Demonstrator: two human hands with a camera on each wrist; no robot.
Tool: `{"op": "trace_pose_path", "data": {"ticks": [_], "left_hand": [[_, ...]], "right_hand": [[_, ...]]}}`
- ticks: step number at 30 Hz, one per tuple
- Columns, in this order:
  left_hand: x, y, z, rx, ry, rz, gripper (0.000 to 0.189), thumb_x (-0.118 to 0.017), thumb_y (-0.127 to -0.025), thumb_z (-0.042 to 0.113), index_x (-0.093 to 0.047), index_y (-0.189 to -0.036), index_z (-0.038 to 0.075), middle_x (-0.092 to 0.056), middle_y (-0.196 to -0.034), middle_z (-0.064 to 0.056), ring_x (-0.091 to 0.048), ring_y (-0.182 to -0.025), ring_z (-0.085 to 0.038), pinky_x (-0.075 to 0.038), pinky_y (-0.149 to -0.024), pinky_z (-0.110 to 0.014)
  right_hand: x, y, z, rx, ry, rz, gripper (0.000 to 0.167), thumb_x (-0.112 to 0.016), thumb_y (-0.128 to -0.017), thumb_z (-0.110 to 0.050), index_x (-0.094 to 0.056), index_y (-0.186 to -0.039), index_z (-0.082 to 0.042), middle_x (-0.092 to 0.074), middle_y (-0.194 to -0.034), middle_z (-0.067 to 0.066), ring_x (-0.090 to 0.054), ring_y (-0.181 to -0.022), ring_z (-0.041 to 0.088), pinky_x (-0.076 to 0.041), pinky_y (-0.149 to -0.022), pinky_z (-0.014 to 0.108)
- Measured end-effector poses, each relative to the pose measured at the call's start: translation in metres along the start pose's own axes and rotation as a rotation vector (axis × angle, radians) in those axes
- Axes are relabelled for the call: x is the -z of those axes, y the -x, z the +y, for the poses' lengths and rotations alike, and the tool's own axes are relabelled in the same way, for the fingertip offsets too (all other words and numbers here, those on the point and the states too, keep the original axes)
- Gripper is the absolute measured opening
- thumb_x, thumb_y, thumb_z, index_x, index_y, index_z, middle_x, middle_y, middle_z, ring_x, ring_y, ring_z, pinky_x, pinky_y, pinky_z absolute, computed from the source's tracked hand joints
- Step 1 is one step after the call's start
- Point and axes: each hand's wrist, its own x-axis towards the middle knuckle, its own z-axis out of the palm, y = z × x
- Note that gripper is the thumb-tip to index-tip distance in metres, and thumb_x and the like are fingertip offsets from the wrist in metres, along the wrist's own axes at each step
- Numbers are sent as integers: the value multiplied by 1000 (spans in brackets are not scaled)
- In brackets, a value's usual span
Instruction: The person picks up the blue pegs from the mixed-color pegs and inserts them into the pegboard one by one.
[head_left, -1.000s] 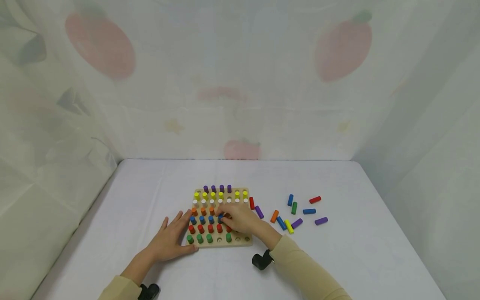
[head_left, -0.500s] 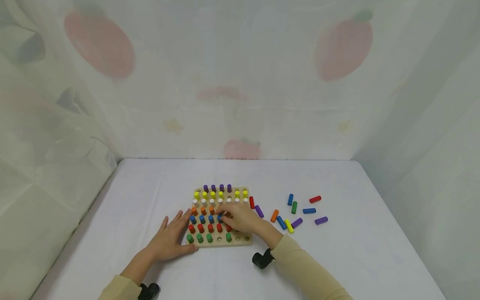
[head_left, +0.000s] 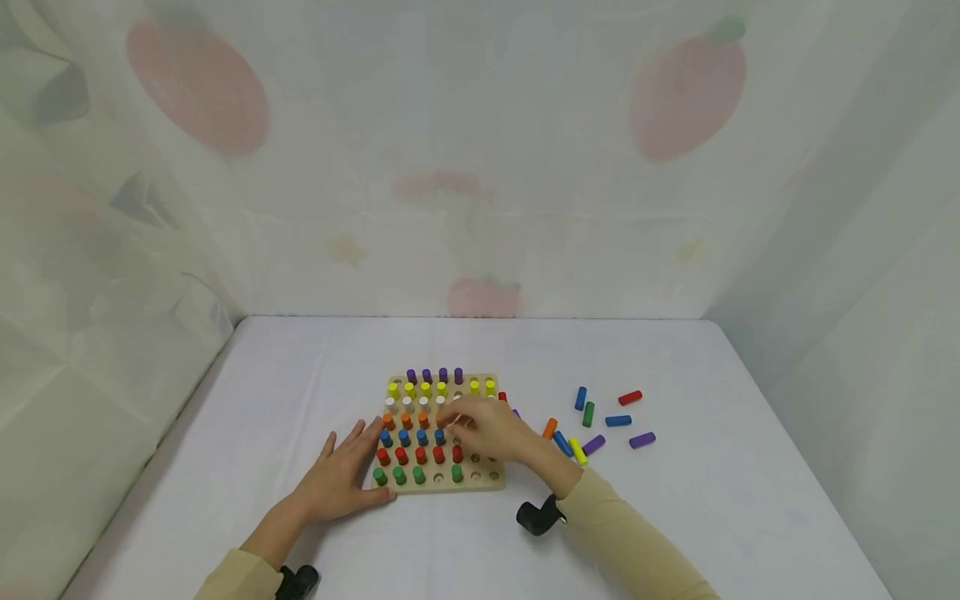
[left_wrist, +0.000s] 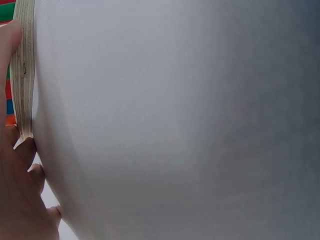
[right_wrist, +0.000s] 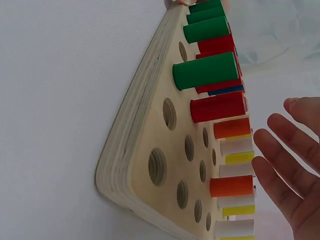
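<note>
A wooden pegboard [head_left: 480,485] lies on the table with rows of coloured pegs standing in it. Along its left side rests my left hand [head_left: 345,475], fingers spread, thumb at the near corner; in the left wrist view that thumb [left_wrist: 10,37] touches the board's layered edge [left_wrist: 24,70]. My right hand [head_left: 487,427] hovers over the board's right half, fingers loosely bent and holding nothing. Just left of its fingertips a blue peg [head_left: 439,437] stands in the blue row. From the right wrist, bare holes show near a green peg [right_wrist: 206,71], and the fingers [right_wrist: 280,155] are apart.
Loose pegs lie scattered right of the board, among them an orange peg [head_left: 550,428], a yellow peg [head_left: 577,452], a green peg [head_left: 588,414] and a red peg [head_left: 630,398]. A white cloth [head_left: 750,517] covers the table; fabric walls rise behind and beside it.
My right hand has let go of the blue peg, which stays upright in its row, and has moved slightly right and away from it. The left hand keeps its place.
</note>
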Motion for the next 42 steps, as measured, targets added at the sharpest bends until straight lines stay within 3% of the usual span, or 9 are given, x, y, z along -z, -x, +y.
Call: {"op": "trace_pose_path", "data": {"ticks": [7, 21, 27, 36, 42], "left_hand": [[0, 0, 0, 2, 6, 0, 110, -62, -64, 74, -21, -148, 15, -30, -149, -7, -21, -139, -33, -7, -107, -64], [-2, 3, -1, -6, 13, 2, 111, -61, -64, 74, -20, -148, 16, -31, -149, -7, -22, -138, -34, -8, -107, -64], [-2, 5, -1, -4, 12, 0, 111, -61, -64, 75, -19, -148, 16, -31, -149, -6, -22, -139, -33, -8, -107, -64], [-1, 5, 0, -2, 14, -2, 111, -62, -64, 74, -19, -148, 16, -31, -149, -7, -21, -139, -33, -7, -107, -64], [-1, 5, 1, 0, 12, -3, 111, -62, -64, 74, -19, -148, 16, -31, -149, -7, -21, -139, -34, -7, -107, -64]], "right_hand": [[12, 10, -1, 6, 34, 58, 20, -58, -90, -15, -65, -108, -13, -67, -100, -2, -58, -82, 2, -53, -73, 21], [32, 44, 23, -30, 15, 159, 23, -62, -87, -8, -62, -109, -10, -65, -103, 2, -59, -90, 8, -54, -77, 30], [39, 61, 34, -110, 41, 191, 25, -63, -87, -15, -62, -112, -15, -63, -105, -6, -59, -93, 6, -54, -78, 30], [41, 82, 52, -169, 73, 253, 27, -66, -85, -13, -62, -112, -15, -64, -105, -3, -61, -90, 8, -55, -74, 27], [43, 96, 62, -234, 82, 245, 30, -66, -85, -15, -60, -114, -14, -65, -103, 2, -59, -86, 9, -54, -73, 29]]}}
